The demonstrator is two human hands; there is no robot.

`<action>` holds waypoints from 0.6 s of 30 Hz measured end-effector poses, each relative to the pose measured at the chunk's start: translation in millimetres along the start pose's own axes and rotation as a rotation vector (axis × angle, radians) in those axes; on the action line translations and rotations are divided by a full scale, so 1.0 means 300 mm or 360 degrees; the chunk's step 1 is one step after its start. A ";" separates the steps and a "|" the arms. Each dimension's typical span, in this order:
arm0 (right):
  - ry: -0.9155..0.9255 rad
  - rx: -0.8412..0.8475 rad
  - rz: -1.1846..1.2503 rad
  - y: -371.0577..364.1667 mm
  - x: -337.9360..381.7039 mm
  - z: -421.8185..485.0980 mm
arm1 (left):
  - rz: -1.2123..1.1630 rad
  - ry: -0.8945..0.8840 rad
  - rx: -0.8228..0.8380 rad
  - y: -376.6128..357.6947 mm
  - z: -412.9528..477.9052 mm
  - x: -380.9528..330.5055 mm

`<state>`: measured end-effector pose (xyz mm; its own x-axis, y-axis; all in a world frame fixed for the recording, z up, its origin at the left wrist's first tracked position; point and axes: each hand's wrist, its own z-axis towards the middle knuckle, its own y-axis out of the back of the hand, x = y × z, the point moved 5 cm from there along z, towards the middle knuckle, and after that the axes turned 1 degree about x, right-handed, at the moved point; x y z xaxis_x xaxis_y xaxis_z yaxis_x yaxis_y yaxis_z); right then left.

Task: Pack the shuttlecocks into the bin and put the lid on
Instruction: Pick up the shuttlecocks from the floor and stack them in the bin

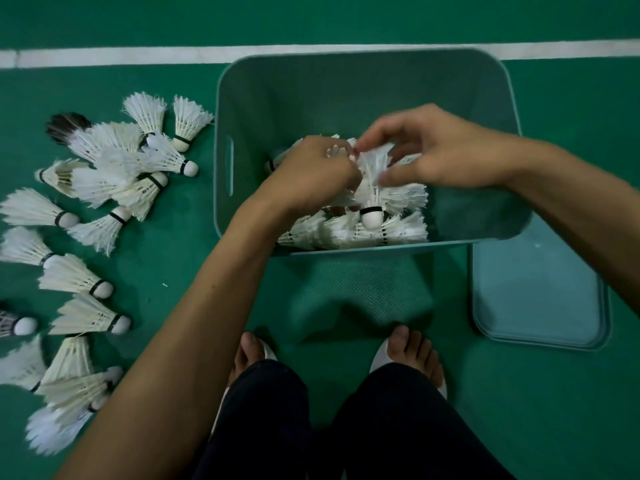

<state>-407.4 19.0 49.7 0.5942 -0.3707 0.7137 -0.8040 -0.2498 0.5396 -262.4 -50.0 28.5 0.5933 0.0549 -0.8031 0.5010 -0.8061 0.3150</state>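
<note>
Packed shuttlecocks lie in the bin against its near wall. The right hand pinches the feathers of the upper shuttlecock. The left hand curls into the feathers; whether it grips cannot be determined. The lid lies at the bin's near right corner. Loose shuttlecocks lie left of the bin.

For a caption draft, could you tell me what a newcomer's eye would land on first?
The left hand and right hand meet inside the teal bin at centre, handling a shuttlecock. Loose shuttlecocks fan across the green floor on the left; the lid lies flat at the bin's right.
</note>
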 end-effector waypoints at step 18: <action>-0.0866 0.0064 -0.1454 -0.083 -0.062 -0.029 | 0.0959 0.0164 0.0269 -0.042 0.023 0.121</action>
<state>-398.1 39.9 26.8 0.8909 -0.3753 -0.2559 -0.0640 -0.6613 0.7474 -251.5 -41.9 -8.3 0.8021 -0.3879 -0.4541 -0.0412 -0.7945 0.6059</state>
